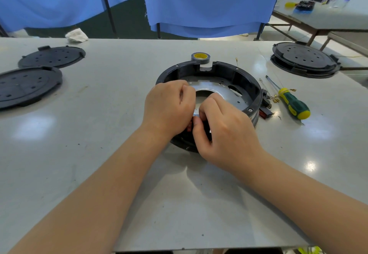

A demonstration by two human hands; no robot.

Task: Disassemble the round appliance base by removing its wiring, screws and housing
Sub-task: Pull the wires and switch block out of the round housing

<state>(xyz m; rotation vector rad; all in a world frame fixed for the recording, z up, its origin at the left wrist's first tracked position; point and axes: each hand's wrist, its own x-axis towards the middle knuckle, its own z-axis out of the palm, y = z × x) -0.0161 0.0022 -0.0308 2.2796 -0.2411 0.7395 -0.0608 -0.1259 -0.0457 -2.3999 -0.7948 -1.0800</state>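
Note:
The round appliance base (235,74), a black ring housing with a silver metal plate (229,94) inside, lies open side up at the table's middle. My left hand (169,108) curls over its near-left rim, fingers closed on the edge of the metal plate. My right hand (225,132) covers the near rim, with fingertips pinching at the same spot beside the left thumb. What the fingertips hold is hidden. Loose wires with yellow terminals (275,96) and a black and red connector part (265,110) lie just right of the base.
A green and yellow screwdriver (292,102) lies right of the base. A tape roll (200,57) stands behind it. Two black round covers (29,82) lie at the left, stacked ones (304,59) at the far right. A white rag (76,35) is at the far edge.

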